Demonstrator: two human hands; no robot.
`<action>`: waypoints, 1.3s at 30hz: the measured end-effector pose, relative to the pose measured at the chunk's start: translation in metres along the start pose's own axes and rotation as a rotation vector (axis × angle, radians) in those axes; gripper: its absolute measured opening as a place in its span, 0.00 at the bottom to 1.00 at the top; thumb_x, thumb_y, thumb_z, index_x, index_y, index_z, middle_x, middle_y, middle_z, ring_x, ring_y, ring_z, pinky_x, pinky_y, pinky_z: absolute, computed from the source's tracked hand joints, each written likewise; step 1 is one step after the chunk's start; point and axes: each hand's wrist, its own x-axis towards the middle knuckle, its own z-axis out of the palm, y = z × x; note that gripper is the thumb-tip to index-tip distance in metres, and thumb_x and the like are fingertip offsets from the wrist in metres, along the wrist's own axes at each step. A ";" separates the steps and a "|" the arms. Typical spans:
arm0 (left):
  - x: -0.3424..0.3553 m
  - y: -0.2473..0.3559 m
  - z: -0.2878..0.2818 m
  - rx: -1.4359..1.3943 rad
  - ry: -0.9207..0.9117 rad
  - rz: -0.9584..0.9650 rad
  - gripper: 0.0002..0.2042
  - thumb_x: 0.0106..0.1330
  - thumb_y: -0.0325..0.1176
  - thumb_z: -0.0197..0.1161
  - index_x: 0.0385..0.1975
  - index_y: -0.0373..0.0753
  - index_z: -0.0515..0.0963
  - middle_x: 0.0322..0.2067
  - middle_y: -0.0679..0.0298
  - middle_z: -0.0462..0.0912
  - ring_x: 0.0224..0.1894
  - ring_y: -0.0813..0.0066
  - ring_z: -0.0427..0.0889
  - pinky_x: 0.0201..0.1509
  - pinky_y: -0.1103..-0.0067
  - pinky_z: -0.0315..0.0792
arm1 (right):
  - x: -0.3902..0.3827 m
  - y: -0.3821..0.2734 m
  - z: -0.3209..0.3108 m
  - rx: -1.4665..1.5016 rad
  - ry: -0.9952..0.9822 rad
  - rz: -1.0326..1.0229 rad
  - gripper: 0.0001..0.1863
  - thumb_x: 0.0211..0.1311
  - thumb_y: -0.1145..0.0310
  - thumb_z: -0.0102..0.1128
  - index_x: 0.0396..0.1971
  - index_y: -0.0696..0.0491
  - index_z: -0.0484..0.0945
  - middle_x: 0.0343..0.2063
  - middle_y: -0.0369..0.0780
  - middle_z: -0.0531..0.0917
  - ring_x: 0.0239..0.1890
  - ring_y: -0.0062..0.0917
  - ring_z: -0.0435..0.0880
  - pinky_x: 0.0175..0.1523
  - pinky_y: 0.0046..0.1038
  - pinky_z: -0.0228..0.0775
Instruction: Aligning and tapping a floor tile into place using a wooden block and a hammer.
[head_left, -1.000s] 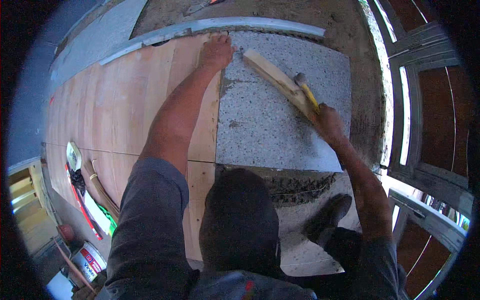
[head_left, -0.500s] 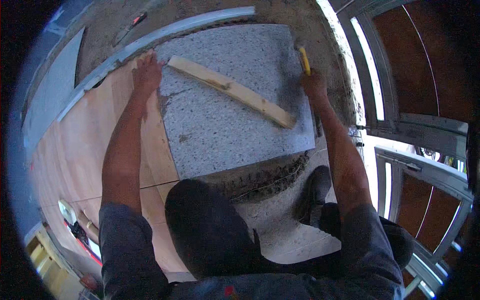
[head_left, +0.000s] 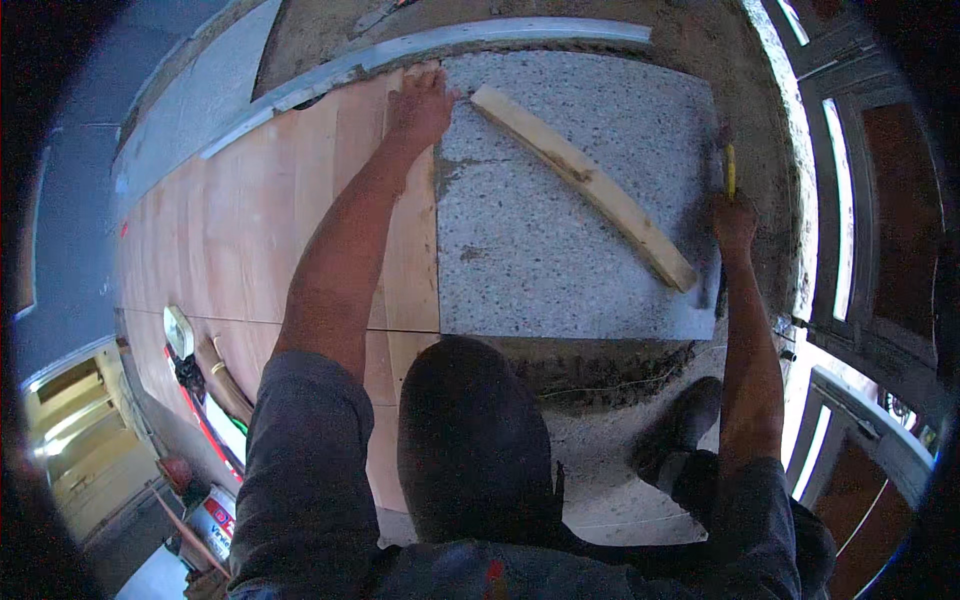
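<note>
My left hand lies with its fingers stretched out at the far end of the seam between the wood-patterned tiles and a large speckled grey slab. Close to its fingertips begins a wooden batten, which lies slantwise across the slab. Beyond the slab's right edge, my right hand is closed round a yellow-handled hammer; its head is blurred and hard to make out.
A pale metal straightedge runs along the far edge. Bare rough ground borders the slab at right, beside metal-framed doors. Left lie several tools near a red-edged item, with a bag behind. My knee stands at the near edge.
The view has turned, so the scene sits farther right. My left hand stays at the seam; my right hand still holds the hammer beside the slab's right edge. The batten lies as before.
</note>
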 end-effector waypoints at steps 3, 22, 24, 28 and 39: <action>-0.001 0.004 -0.007 0.049 -0.039 -0.023 0.29 0.80 0.52 0.45 0.73 0.42 0.63 0.72 0.61 0.65 0.73 0.50 0.61 0.67 0.45 0.66 | 0.004 0.000 -0.002 -0.035 -0.048 0.104 0.19 0.69 0.56 0.58 0.45 0.58 0.83 0.35 0.53 0.86 0.37 0.50 0.87 0.43 0.47 0.78; 0.012 0.002 -0.005 0.030 -0.031 -0.003 0.30 0.78 0.53 0.48 0.73 0.41 0.63 0.70 0.56 0.66 0.71 0.47 0.64 0.64 0.44 0.69 | 0.017 -0.003 -0.006 -0.278 -0.194 -0.150 0.17 0.70 0.59 0.55 0.46 0.58 0.79 0.41 0.56 0.84 0.42 0.53 0.85 0.43 0.51 0.77; 0.013 0.003 -0.008 -0.023 -0.009 -0.024 0.30 0.78 0.53 0.48 0.72 0.40 0.64 0.70 0.56 0.66 0.71 0.47 0.64 0.66 0.44 0.67 | 0.018 -0.010 -0.006 -0.299 -0.183 -0.057 0.18 0.71 0.58 0.55 0.47 0.58 0.79 0.40 0.57 0.84 0.43 0.54 0.85 0.43 0.52 0.77; 0.004 0.009 -0.010 0.007 0.098 0.002 0.28 0.77 0.52 0.50 0.68 0.39 0.69 0.69 0.56 0.67 0.69 0.46 0.67 0.64 0.48 0.71 | 0.013 -0.031 -0.029 -0.079 -0.155 0.171 0.20 0.70 0.54 0.56 0.49 0.56 0.80 0.41 0.56 0.85 0.45 0.54 0.85 0.45 0.52 0.77; -0.205 0.006 -0.014 -0.572 0.226 0.023 0.25 0.78 0.40 0.53 0.69 0.33 0.68 0.68 0.42 0.68 0.72 0.42 0.64 0.76 0.49 0.53 | -0.037 0.029 -0.111 -0.111 -0.071 0.332 0.30 0.73 0.43 0.54 0.55 0.56 0.80 0.48 0.54 0.85 0.53 0.52 0.84 0.55 0.51 0.76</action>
